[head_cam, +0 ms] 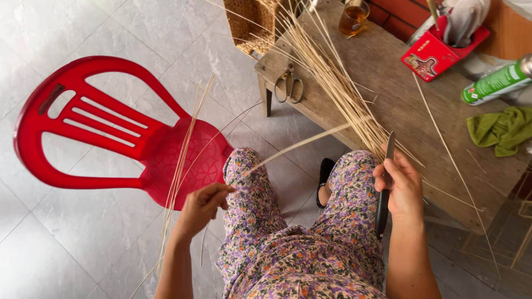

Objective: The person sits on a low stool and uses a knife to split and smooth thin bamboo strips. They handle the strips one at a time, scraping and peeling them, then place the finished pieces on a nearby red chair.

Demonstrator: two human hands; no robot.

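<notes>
Left hand [200, 207] pinching bamboo strip [302, 144], right hand [400, 185] holding knife [383, 194], red chair [111, 130] nearby

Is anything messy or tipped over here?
Yes. The green can lies on its side on the wooden bench, and a green cloth sits crumpled beside it. Loose straw strips fan untidily across the bench.

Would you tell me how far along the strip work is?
Done: a few thin strips lie over the red chair. In hand: left hand holds one strip, right hand a knife. Left: the big bundle on the bench.
</notes>
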